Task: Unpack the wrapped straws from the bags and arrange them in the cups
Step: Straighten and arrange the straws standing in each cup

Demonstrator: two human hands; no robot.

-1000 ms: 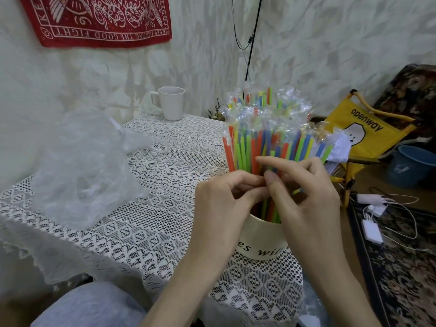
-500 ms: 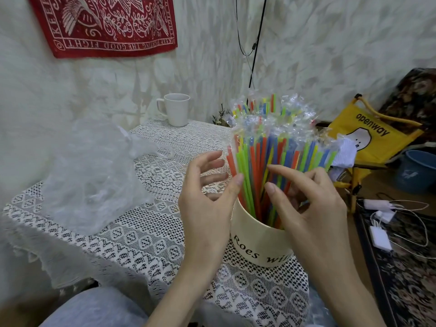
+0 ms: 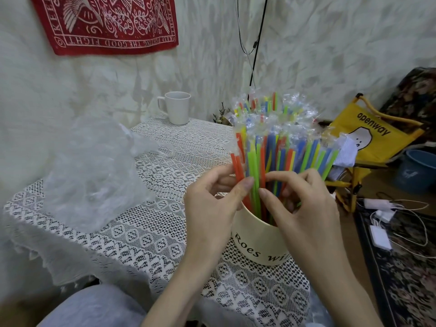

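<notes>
My hands crowd the cream cup (image 3: pixel 256 241), straws (image 3: pixel 271 147) fanning tall above it. Left, the crumpled plastic bag (image 3: pixel 94 171) blocks that side; between bag and cup, bare lace tablecloth (image 3: pixel 151 232) runs back to the white mug (image 3: pixel 177 107).

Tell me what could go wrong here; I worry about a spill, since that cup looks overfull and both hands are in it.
1. The cream cup stands near the table's front right edge, and its straws fan out top-heavy toward that side; a sideways tug might tip it off.
2. The left hand pinches orange straws while the right hand digs among the green ones; lifting some could drag neighbours out.
3. The white mug stands unused far back.
</notes>
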